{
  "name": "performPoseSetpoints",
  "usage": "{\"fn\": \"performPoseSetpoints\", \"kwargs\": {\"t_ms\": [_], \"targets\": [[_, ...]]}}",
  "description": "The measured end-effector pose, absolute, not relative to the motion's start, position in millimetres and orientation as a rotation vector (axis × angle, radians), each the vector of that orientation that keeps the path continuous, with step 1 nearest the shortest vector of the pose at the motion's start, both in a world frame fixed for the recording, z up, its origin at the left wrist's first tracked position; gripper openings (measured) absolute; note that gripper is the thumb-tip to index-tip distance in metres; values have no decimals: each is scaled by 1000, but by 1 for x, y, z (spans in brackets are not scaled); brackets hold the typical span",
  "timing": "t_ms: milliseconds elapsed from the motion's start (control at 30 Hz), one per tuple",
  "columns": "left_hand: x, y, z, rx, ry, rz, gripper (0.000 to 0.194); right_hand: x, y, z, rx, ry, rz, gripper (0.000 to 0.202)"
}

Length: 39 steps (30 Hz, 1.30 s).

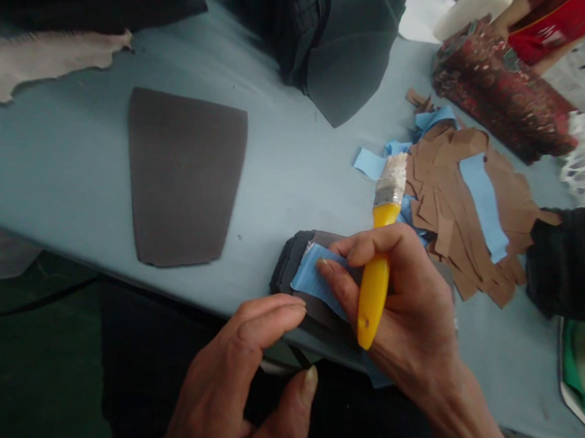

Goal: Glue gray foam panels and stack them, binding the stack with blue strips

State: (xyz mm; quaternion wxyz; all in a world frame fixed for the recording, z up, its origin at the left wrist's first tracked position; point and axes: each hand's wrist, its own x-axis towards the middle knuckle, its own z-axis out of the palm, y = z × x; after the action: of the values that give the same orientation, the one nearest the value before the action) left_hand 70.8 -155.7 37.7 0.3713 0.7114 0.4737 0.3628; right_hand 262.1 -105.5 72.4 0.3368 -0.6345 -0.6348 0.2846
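My right hand (411, 301) is closed around a paintbrush (379, 278) with a yellow handle and whitish, caked bristles pointing away from me. Its thumb and fingertips also rest on a light blue strip (313, 274). That strip lies on a small stack of dark grey pieces (284, 265) at the table's near edge. My left hand (246, 376) is just left of the stack, thumb and fingers apart, with nothing between them. A dark grey tapered panel (185, 178) lies flat on the table to the left. The right palm and what is under it are partly hidden.
Brown and light blue cut strips (454, 197) are heaped at the right, beside a dark sleeve-like roll (567, 261). A stained red cylinder (502, 87) lies behind them. Dark grey panels (354, 50) are stacked at the back, and pale ragged fabric (48, 58) lies far left.
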Motion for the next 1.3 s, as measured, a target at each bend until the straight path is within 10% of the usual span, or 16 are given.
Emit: {"fn": "performPoseSetpoints", "kwargs": {"t_ms": [1300], "targets": [[70, -149, 37, 1846, 1218, 1068, 25, 270, -96, 80, -1662, -1794, 800, 20]]}}
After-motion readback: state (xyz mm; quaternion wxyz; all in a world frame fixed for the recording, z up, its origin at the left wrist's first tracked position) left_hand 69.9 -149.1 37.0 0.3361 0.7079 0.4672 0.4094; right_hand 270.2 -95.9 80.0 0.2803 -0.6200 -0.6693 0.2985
